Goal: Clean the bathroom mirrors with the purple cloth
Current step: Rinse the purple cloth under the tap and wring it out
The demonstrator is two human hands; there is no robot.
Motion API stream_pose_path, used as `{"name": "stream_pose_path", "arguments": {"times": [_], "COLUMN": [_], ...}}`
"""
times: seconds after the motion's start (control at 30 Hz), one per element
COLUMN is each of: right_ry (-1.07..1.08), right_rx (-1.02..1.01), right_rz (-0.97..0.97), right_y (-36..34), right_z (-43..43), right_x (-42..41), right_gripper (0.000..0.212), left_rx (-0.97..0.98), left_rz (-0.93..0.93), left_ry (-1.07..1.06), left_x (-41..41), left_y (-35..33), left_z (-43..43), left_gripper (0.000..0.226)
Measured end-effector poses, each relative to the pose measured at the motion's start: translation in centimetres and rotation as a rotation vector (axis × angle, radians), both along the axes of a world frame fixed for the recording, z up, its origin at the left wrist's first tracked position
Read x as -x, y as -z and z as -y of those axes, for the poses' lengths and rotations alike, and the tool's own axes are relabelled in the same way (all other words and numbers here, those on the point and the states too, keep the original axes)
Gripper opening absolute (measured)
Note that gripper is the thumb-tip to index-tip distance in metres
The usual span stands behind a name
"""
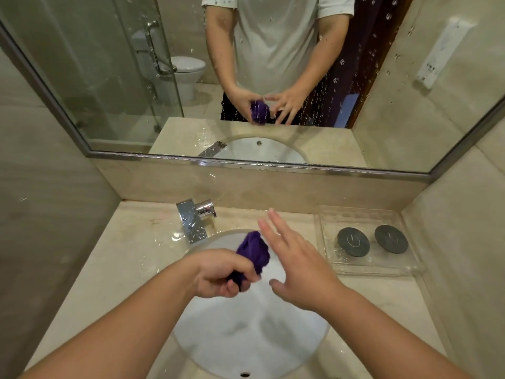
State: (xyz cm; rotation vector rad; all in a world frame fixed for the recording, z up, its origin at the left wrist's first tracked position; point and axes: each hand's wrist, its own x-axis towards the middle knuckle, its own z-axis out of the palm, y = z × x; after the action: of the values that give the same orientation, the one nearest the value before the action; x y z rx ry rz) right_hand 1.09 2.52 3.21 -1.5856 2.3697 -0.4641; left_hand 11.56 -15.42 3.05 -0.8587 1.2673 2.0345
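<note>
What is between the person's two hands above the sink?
The bunched purple cloth: the left hand grips it, the open right hand is beside it. Seen in the head view.

There is a single view, from a wide-angle camera worn on the person's head, looking forward and steeply down from close above the counter, so the sink fills the lower middle while the left forearm and the right forearm reach in from the bottom corners. It faces the back wall almost squarely, and the mirror takes the upper half, its frame bowed by the lens. The reflection gives the only opposite look at the same sink, counter edge and the person's front.
</note>
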Motion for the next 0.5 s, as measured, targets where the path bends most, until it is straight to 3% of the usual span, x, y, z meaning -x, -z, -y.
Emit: {"name": "stream_pose_path", "arguments": {"times": [0.07,0.13,0.27,0.37,0.43,0.5], "right_ry": [-0.142,-0.162,-0.234,-0.307,-0.342,-0.361], "right_rx": [0.025,0.023,-0.078,-0.132,-0.199,-0.289], "right_rz": [-0.093,-0.131,-0.275,-0.343,-0.41,-0.443], "right_y": [1.3,2.0,1.8,1.2,0.4,-0.3], "right_z": [0.3,0.8,1.8,2.9,3.8,4.6], "right_x": [-0.5,-0.5,-0.1,-0.2,-0.3,-0.3], "right_gripper": [0.114,0.097,0.053,0.04,0.031,0.028], "left_rx": [-0.05,-0.044,-0.043,-0.123,-0.004,0.249], "left_rz": [-0.049,-0.067,-0.021,0.063,0.111,0.146], "left_ry": [0.228,0.337,0.343,0.27,0.298,0.443], "left_x": [0.0,0.1,0.1,0.1,0.4,0.9], "left_y": [-0.3,-0.5,-0.6,-0.6,-0.5,-0.2], "left_z": [-0.5,-1.0,-0.5,0.2,0.1,-0.6], "left_gripper": [0.024,0.021,0.031,0.036,0.026,0.021]}}
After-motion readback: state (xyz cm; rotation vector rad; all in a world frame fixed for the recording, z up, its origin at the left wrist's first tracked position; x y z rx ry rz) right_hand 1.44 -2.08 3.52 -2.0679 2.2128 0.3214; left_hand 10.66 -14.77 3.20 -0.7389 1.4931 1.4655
